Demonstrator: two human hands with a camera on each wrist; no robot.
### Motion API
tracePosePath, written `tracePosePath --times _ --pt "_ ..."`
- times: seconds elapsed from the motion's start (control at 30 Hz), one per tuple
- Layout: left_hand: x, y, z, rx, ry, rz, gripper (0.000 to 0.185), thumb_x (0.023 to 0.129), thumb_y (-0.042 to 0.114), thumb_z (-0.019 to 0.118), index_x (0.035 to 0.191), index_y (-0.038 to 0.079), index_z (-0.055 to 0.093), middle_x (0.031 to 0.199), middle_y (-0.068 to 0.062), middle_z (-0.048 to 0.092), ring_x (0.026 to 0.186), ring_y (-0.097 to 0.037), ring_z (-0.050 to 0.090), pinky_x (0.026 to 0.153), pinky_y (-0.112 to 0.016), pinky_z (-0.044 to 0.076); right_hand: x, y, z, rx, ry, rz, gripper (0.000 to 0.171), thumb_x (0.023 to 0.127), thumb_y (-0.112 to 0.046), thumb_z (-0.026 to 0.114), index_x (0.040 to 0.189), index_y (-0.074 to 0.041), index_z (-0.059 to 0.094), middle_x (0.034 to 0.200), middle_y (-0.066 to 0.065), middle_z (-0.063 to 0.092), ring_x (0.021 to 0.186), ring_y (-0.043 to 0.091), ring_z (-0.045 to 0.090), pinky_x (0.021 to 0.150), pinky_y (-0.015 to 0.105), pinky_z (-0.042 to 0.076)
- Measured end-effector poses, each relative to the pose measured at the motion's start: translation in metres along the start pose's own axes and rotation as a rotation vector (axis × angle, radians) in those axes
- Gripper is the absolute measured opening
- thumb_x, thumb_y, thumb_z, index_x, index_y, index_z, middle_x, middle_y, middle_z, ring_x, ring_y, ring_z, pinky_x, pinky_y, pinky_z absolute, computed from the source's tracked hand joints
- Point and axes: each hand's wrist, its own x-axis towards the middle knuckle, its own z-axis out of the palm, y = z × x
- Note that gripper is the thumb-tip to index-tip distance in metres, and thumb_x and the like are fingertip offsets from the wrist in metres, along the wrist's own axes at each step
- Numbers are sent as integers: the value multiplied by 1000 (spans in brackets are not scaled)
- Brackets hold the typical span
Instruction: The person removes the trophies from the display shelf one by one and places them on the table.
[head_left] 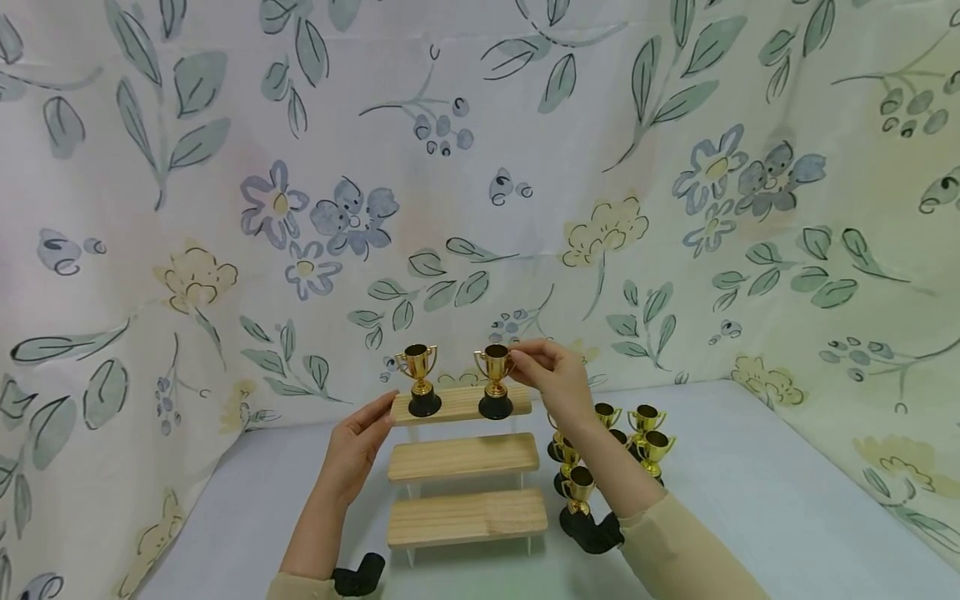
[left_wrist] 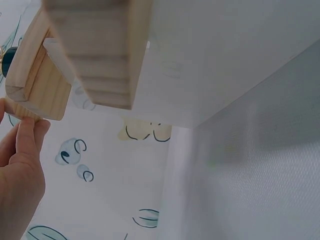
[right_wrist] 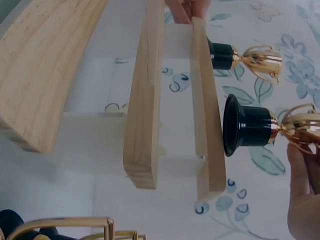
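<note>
Standing upright on the top step [head_left: 457, 404] of a three-tier wooden riser, a small gold trophy [head_left: 495, 382] has its long axis vertical, cup mouth up and round black base down near the step's right end. The right hand [head_left: 551, 379] pinches the cup's right handle with thumb and fingers. A second trophy [head_left: 418, 379] of the same shiny gold plastic stands at the step's left end, and the left hand [head_left: 358, 446] presses straight fingers against that end of the board. Right of the riser, a cluster of spare trophies [head_left: 637, 433] stands on the pale table [head_left: 750, 500].

From the left wrist, the fingers [left_wrist: 25, 135] touch the corner of the top step [left_wrist: 37, 95], whose pale pine shows fine grain and squared edges; clear plastic supports join the boards.

From the right wrist, the view is turned sideways, so the held trophy [right_wrist: 265, 127] appears horizontal, its flared glossy base flat against the top step [right_wrist: 207, 115], with the right hand [right_wrist: 305, 195] at the cup.
</note>
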Motion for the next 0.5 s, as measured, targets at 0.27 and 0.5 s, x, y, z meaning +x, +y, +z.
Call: tracePosePath --times 0.27,0.5 --pt "0 -1 0 -5 -4 -5 53 98 5 56 149 0 41 156 -17 38 115 11 58 103 -8 46 -6 0 -18 -24 8 -8 28 96 -18 65 117 1 66 100 -3 75 90 5 73 87 25 62" --pt "0 0 0 -6 0 2 53 98 4 56 148 -1 41 156 -18 38 115 11 58 102 -8 47 -10 3 -28 -37 32 6 31 97 -20 64 119 1 65 95 -12 74 89 3 73 86 23 62"
